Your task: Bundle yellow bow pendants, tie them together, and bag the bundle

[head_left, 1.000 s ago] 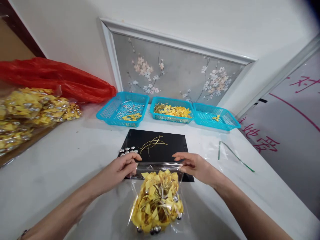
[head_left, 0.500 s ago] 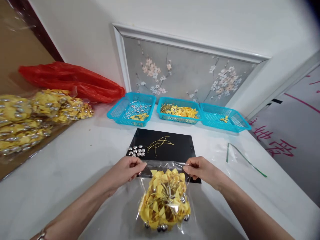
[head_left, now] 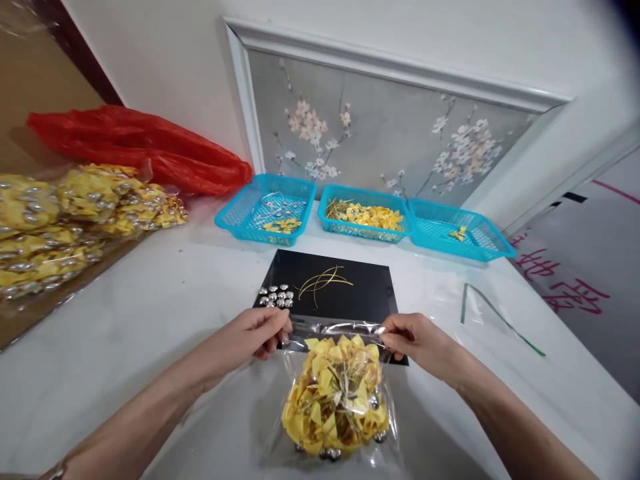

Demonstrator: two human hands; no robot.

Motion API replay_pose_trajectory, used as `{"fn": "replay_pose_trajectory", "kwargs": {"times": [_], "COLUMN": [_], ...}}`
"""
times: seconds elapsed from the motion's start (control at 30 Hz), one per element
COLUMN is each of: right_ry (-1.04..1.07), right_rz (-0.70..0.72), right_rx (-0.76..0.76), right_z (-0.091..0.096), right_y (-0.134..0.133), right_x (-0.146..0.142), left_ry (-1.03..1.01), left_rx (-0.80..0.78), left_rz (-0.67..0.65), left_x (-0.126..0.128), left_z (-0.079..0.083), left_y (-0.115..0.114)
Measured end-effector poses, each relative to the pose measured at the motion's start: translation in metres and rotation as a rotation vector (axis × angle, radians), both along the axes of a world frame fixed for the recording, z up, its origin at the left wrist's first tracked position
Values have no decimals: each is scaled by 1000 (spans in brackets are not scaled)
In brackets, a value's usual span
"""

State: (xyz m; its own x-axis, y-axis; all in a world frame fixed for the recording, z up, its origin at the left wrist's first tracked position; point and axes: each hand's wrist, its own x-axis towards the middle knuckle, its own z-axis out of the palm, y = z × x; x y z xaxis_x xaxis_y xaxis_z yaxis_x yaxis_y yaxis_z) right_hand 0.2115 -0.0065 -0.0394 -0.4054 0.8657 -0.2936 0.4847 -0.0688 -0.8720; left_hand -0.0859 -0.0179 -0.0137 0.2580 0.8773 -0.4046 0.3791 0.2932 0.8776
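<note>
Two hands pinch the far edge of one clear bag (head_left: 336,400) lying near the person on the white table (head_left: 150,313). The left hand (head_left: 250,337) grips the mouth at its left corner, the right hand (head_left: 417,340) at its right corner; both are closed on the film, which is drawn taut between them.

The bag is packed with yellow bows (head_left: 335,397) and a few silver beads (head_left: 327,453) showing at its near end. Judged light, soft and loosely filled: the contents would shift if it is tipped. The film looks thin and slick, apt to crease, so the mouth corners are the sound places to hold it.

The bag's mouth overlaps the near edge of a black mat (head_left: 350,293), which carries gold wires (head_left: 323,281) and loose beads at its left. Three blue baskets (head_left: 240,213) stand far of it. Filled bags (head_left: 60,220) are stacked at left.
</note>
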Motion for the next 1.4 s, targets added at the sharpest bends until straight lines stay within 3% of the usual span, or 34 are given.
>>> {"fn": "replay_pose_trajectory", "kwargs": {"times": [0.27, 0.47, 0.6, 1.13, 1.4], "right_ry": [-13, -159, -202, -216, -210], "right_rz": [-11, 25, 25, 29, 75], "right_rx": [29, 197, 226, 219, 279], "right_z": [7, 15, 17, 3, -14], "right_y": [0, -4, -4, 0, -5], "right_x": [-3, 4, 7, 0, -11], "left_ry": [19, 44, 68, 81, 5], "left_rx": [40, 103, 132, 148, 162], "left_rz": [14, -30, -58, -37, 105], "left_x": [13, 10, 11, 1, -8], "left_z": [-7, -2, 0, 0, -15], "left_y": [6, 6, 8, 5, -15]}}
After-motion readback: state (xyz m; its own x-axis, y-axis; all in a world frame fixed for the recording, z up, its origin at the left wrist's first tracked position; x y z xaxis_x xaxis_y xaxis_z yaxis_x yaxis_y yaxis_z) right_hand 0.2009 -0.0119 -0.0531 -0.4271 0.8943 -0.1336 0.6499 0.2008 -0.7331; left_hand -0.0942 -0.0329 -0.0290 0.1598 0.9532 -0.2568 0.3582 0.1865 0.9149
